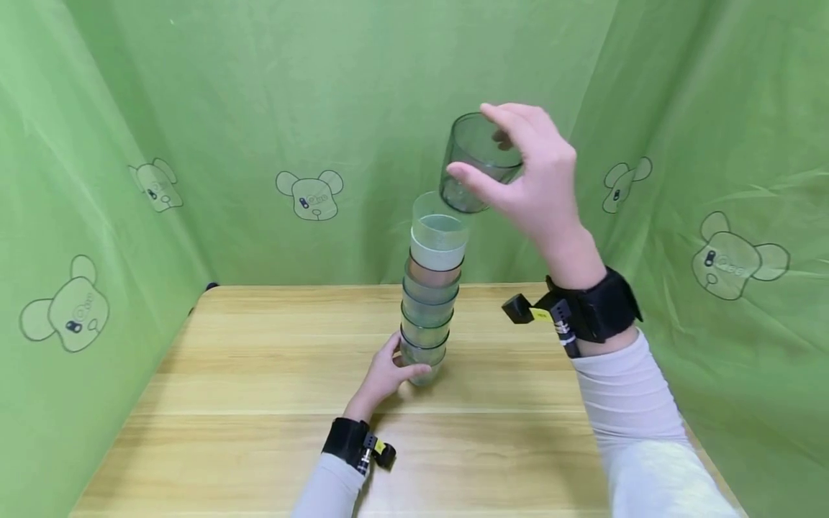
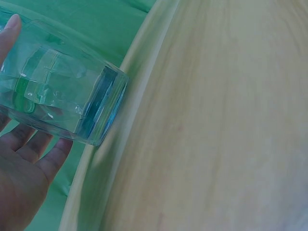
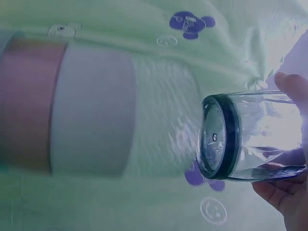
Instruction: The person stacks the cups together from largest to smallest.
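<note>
A tall stack of nested cups (image 1: 429,313) stands upright on the table, in clear, greenish, pinkish and white tones. At its base my left hand (image 1: 383,374) grips the lowest cup (image 2: 57,86), thumb on one side and fingers on the other. My right hand (image 1: 534,162) holds a dark transparent cup (image 1: 469,155) near its rim, above and slightly right of the stack. In the right wrist view this cup's thick round bottom (image 3: 216,137) faces the clear ribbed top cup (image 3: 163,115). Whether the two touch is hard to tell.
A wooden table (image 1: 259,360) lies under the stack. Green curtains (image 1: 214,93) with printed bear heads hang behind and on both sides. Each wrist wears a black strap with a small camera, the right strap (image 1: 599,306) and the left strap (image 1: 346,440).
</note>
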Tool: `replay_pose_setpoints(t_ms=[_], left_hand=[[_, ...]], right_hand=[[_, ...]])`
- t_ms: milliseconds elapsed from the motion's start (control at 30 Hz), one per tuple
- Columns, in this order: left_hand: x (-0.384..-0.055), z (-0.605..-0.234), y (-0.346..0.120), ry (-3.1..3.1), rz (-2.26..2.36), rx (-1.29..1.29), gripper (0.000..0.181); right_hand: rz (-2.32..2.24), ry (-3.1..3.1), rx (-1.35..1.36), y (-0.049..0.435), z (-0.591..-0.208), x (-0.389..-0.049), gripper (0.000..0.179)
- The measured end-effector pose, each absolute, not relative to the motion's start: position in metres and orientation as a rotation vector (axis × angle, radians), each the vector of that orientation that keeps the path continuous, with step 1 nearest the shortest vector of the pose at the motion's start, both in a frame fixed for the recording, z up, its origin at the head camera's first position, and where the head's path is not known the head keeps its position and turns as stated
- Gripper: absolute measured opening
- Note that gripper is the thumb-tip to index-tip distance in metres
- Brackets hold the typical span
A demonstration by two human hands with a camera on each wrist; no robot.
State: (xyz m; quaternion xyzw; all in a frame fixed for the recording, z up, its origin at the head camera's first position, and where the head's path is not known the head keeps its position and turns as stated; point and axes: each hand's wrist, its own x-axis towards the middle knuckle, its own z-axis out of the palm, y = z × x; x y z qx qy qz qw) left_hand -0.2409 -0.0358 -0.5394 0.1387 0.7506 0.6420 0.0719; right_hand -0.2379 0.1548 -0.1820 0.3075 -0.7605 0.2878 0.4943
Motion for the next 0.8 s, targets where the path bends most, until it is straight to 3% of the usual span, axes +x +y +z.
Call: replay_pose_setpoints(t_ms=[800], left_hand=[[-0.244,-0.541,-0.034,2.262,1.905,0.407,0.083]], right_hand=[[0.743,-2.079,0.844,0.142,-0.224,-0.250,0.088]])
